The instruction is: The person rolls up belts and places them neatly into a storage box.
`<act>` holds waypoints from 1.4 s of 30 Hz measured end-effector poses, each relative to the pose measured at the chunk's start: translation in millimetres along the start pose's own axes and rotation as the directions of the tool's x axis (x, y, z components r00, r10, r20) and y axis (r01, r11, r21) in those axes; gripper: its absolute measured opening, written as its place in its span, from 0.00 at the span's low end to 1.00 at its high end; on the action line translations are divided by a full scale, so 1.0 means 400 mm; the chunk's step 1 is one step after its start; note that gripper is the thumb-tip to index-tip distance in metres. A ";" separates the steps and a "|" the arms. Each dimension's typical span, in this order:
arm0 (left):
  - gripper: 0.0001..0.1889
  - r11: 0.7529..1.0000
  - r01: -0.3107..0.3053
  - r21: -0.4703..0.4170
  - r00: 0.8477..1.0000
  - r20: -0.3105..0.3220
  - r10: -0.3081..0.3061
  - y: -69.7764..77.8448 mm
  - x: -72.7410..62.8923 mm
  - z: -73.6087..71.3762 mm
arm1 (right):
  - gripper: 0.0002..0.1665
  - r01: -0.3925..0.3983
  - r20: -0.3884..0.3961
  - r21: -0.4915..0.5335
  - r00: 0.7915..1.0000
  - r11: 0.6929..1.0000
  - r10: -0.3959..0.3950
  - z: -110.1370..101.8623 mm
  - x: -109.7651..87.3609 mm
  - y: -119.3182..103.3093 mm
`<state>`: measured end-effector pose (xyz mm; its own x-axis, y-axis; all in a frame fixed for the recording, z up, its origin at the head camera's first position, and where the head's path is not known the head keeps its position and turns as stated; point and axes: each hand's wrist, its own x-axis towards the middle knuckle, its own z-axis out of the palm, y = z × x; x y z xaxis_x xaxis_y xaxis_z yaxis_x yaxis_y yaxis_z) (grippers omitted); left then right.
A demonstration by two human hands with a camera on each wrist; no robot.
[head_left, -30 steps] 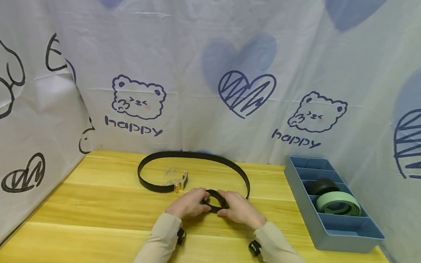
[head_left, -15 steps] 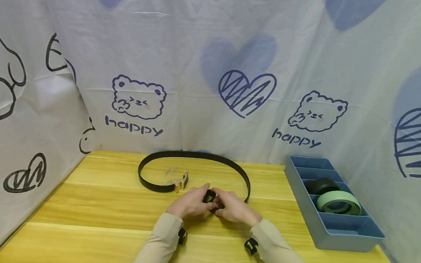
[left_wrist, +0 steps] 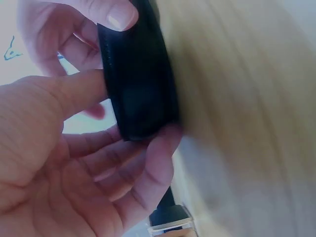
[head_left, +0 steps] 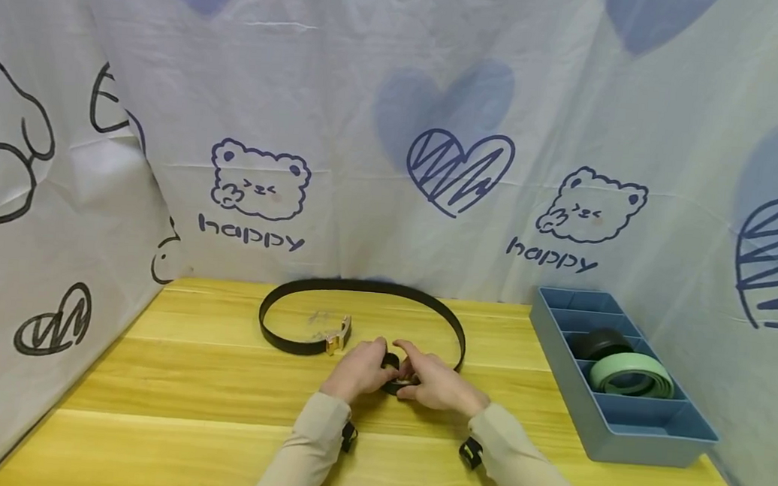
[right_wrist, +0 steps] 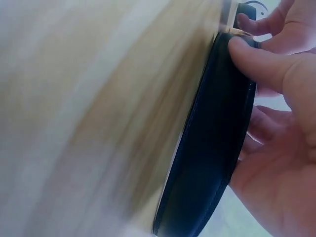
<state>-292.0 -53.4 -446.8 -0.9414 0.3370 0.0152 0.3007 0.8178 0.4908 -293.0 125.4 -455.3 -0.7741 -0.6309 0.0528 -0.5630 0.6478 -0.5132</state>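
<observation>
A black belt [head_left: 366, 286] stands on edge in a wide loop on the wooden table, its gold buckle [head_left: 338, 339] at the loop's front left. Near the table's middle, one stretch of the strap is bent into a small coil between both hands. My left hand [head_left: 357, 371] holds the coil's left side, thumb inside and fingers outside in the left wrist view, where the black strap [left_wrist: 138, 74] shows up close. With the thumb on the strap [right_wrist: 210, 128], my right hand [head_left: 436, 382] pinches the coil's right side; its index finger is raised. The hands partly hide the coil.
At the right stands a blue-grey divided box [head_left: 582, 392]. One compartment holds a rolled black belt [head_left: 602, 343], another a rolled light green belt [head_left: 630, 374]. A printed cloth [head_left: 370, 121] hangs behind the table [head_left: 182, 387] and along its sides.
The small coil was an open ring one second ago and now looks smaller. My fingers have shifted around it, and the right index finger has lifted. The wide loop and buckle stay put.
</observation>
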 end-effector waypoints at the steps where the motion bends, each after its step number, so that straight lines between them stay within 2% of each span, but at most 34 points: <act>1: 0.18 1.000 -0.007 0.007 1.000 -0.003 0.007 0.001 0.000 -0.001 | 0.43 -0.002 -0.004 -0.015 1.000 1.000 0.002 0.001 0.003 0.001; 9: 0.10 0.998 -0.051 0.021 0.998 0.025 0.051 0.009 0.007 -0.012 | 0.24 -0.033 -0.043 -0.078 0.999 0.996 0.029 -0.002 0.014 -0.003; 12: 0.04 0.996 -0.080 0.048 0.996 0.039 0.078 0.010 0.010 -0.016 | 0.19 0.008 -0.037 -0.098 0.999 0.995 -0.012 -0.003 0.015 -0.002; 15: 0.04 0.991 -0.107 0.078 0.993 0.050 0.103 0.009 0.010 -0.020 | 0.14 0.073 -0.014 -0.122 0.997 0.990 -0.076 -0.006 0.017 0.001; 18: 0.05 0.990 -0.112 0.087 0.992 0.065 0.107 0.010 0.008 -0.022 | 0.14 0.111 0.015 -0.142 0.994 0.984 -0.110 -0.008 0.018 0.000; 22: 0.05 0.994 -0.092 0.066 0.993 0.075 0.087 0.014 0.004 -0.021 | 0.17 0.104 0.037 -0.157 0.994 0.982 -0.099 -0.004 0.020 -0.004; 27: 0.08 0.989 -0.126 0.079 0.991 0.059 0.121 0.012 0.007 -0.018 | 0.16 0.086 0.009 -0.180 0.996 0.980 -0.086 0.000 0.016 -0.002; 30: 0.09 0.989 -0.141 0.051 0.988 0.076 0.137 0.009 0.009 -0.016 | 0.14 0.098 0.006 -0.201 0.995 0.975 -0.099 -0.002 0.014 0.003; 36: 0.09 0.994 -0.106 -0.031 0.988 0.113 0.108 0.007 0.009 -0.020 | 0.14 0.100 0.015 -0.174 0.995 0.980 -0.099 -0.006 0.020 0.006; 40: 0.09 0.990 -0.112 -0.090 0.984 0.127 0.123 0.002 0.008 -0.022 | 0.12 0.118 0.011 -0.178 0.993 0.977 -0.118 -0.010 0.027 0.015; 42: 0.09 0.989 -0.129 -0.076 0.980 0.140 0.139 0.001 0.008 -0.028 | 0.11 0.130 0.011 -0.185 0.991 0.974 -0.130 -0.015 0.033 0.018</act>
<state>-296.7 -57.4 -436.8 -0.8598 0.5092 -0.0395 0.4071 0.7299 0.5491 -309.0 124.5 -453.3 -0.6911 -0.7143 0.1101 -0.7025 0.6280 -0.3349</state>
